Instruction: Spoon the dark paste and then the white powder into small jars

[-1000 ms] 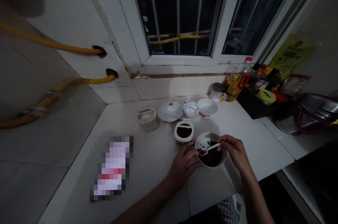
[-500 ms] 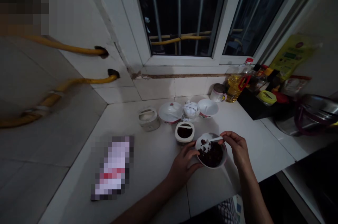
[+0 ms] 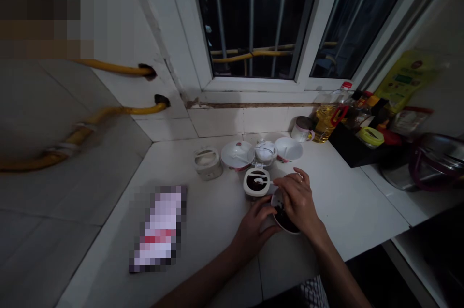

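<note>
Two bare hands work close together over a white tiled counter. The left hand grasps the near-left side of a round white bowl, its thumb and fingers set against the rim. Dark, crumbly food lies in that bowl, partly hidden by the right hand, which crosses above it. The right hand pinches the handle of a small white plastic spoon (a ring shows on one of its fingers), and the spoon's head points left, over the opening of a rounded-square container with an off-white rim. Dark contents fill that opening; whether the spoon touches them cannot be told. The container stands just beside the bowl, on its far-left side.

Behind, in a loose row, are a clear, pale-rimmed container, a shallow white dish with red marks, a clear jar with something white inside and a white bowl with a patterned outside. Near the wall stand a pale mug with a dark lid and a clear bottle of yellow oil with a red cap.
</note>
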